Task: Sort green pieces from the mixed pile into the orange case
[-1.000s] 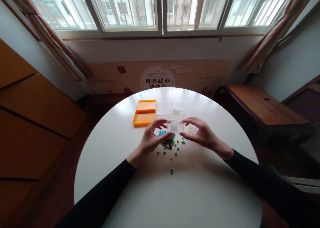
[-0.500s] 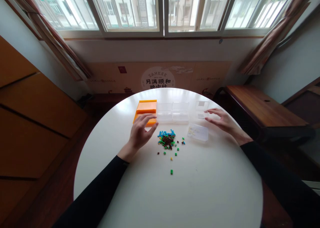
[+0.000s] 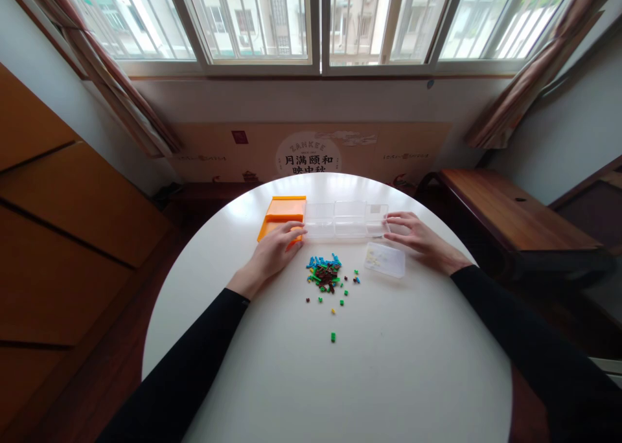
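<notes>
Clear boxes (image 3: pixel 350 227), centre of frame: I judge light, stiff, slick; best held by end walls. Right grip (image 3: pixel 413 234) open at their right end; left grip (image 3: pixel 275 249) open at orange tray (image 3: pixel 286 206).

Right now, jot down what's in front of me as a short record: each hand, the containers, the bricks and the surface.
Left hand: at the orange tray's near right corner; contact hard to tell
Right hand: thumb and fingers apart, at the row's right end
Clear containers: in a row, right of the orange tray
Brick pile: blue, brown, green, yellow
Nearest loose brick: green
Whitish tray: right of the pile, holding pale pieces
Surface: white table, curved edge
</notes>
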Motion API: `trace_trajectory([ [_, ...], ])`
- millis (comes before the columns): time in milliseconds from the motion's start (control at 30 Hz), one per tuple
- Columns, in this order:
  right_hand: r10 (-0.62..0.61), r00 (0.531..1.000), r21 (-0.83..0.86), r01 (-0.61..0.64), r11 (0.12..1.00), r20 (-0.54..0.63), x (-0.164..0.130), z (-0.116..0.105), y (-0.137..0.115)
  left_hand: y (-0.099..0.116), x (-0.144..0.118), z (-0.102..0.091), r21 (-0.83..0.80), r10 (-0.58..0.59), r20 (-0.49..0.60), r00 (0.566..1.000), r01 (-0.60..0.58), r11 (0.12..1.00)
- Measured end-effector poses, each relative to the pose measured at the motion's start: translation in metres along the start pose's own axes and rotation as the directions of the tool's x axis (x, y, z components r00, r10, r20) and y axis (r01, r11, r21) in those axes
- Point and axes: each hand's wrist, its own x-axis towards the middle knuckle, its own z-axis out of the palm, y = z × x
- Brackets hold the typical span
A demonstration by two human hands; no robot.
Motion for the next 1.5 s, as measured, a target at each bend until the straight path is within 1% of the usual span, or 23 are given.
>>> trace_trajectory([
  [100, -0.003, 1.0, 0.012, 0.003, 1.0, 0.017, 0.007, 0.005, -0.004, -0.002, -0.004, -0.004, -0.006, -0.013, -0.019, 1.0, 0.013, 1.0],
  [233, -0.036, 0.999, 0.022, 0.035, 0.999, 0.039, 0.016, 0.012, -0.01, -0.008, -0.01, -0.01, 0.015, -0.018, -0.026, 1.0, 0.018, 1.0],
  [367, -0.047, 0.998, 0.045, 0.046, 0.998, 0.035, 0.022, 0.02, -0.017, -0.011, -0.016, -0.015, 0.032, -0.02, -0.043, 0.999, 0.022, 0.999],
  [467, -0.032, 0.999, 0.061, 0.031, 0.998, 0.023, 0.022, 0.021, -0.019, -0.01, -0.019, -0.015, 0.036, -0.019, -0.058, 0.998, 0.021, 0.999],
  [567, -0.008, 1.0, 0.056, 0.007, 0.998, 0.011, 0.016, 0.014, -0.013, -0.007, -0.019, -0.015, 0.04, -0.014, -0.063, 0.998, 0.016, 0.999],
  [667, 0.027, 1.0, 0.025, -0.027, 0.999, -0.005, 0.005, 0.001, 0.001, -0.005, -0.019, -0.014, 0.057, -0.014, -0.066, 0.998, 0.018, 0.998],
  [800, 0.038, 0.998, 0.011, -0.038, 0.999, -0.042, -0.01, -0.012, 0.018, -0.001, -0.017, -0.013, 0.086, -0.006, -0.076, 0.997, 0.013, 0.996],
  [933, 0.076, 0.995, 0.018, -0.075, 0.997, -0.058, -0.018, -0.016, 0.02, 0.006, -0.015, -0.015, 0.143, -0.003, -0.137, 0.991, 0.023, 0.989],
  [1000, 0.108, 0.99, 0.017, -0.107, 0.994, -0.095, -0.021, -0.018, 0.014, 0.011, -0.015, -0.017, 0.149, -0.002, -0.173, 0.985, 0.029, 0.988],
  [1067, 0.111, 0.973, 0.011, -0.111, 0.994, -0.203, -0.025, -0.021, 0.001, 0.017, -0.016, -0.018, 0.148, 0.007, -0.201, 0.98, 0.023, 0.989],
  [1100, 0.094, 0.958, -0.003, -0.098, 0.995, -0.27, -0.028, -0.023, -0.008, 0.02, -0.016, -0.018, 0.145, 0.015, -0.212, 0.977, 0.016, 0.989],
  [1133, 0.067, 0.949, -0.015, -0.075, 0.997, -0.309, -0.031, -0.024, -0.019, 0.023, -0.016, -0.018, 0.141, 0.028, -0.221, 0.975, 0.004, 0.99],
  [1167, 0.028, 0.951, -0.03, -0.039, 0.999, -0.308, -0.034, -0.025, -0.031, 0.027, -0.017, -0.017, 0.134, 0.045, -0.226, 0.973, -0.015, 0.991],
  [1200, -0.019, 0.964, -0.044, 0.007, 0.999, -0.264, -0.038, -0.024, -0.043, 0.031, -0.017, -0.016, 0.125, 0.065, -0.23, 0.971, -0.036, 0.991],
  [1233, -0.075, 0.978, -0.057, 0.065, 0.996, -0.195, -0.042, -0.022, -0.055, 0.035, -0.017, -0.014, 0.119, 0.087, -0.232, 0.969, -0.061, 0.991],
  [1267, -0.15, 0.982, -0.067, 0.143, 0.987, -0.117, -0.046, -0.019, -0.067, 0.039, -0.018, -0.012, 0.117, 0.114, -0.233, 0.966, -0.089, 0.989],
  [1333, -0.257, 0.966, -0.093, 0.255, 0.963, -0.016, -0.052, -0.01, -0.084, 0.047, -0.019, -0.008, 0.127, 0.172, -0.228, 0.958, -0.145, 0.981],
  [1367, -0.284, 0.959, -0.114, 0.284, 0.952, 0.022, -0.055, -0.004, -0.089, 0.05, -0.02, -0.006, 0.133, 0.196, -0.223, 0.955, -0.17, 0.977],
  [1433, -0.292, 0.956, -0.141, 0.294, 0.945, 0.037, -0.059, 0.005, -0.093, 0.057, -0.023, -0.004, 0.129, 0.226, -0.206, 0.952, -0.202, 0.971],
  [1500, -0.274, 0.962, -0.141, 0.273, 0.952, 0.01, -0.061, 0.01, -0.094, 0.063, -0.024, -0.002, 0.095, 0.221, -0.194, 0.956, -0.206, 0.974],
])
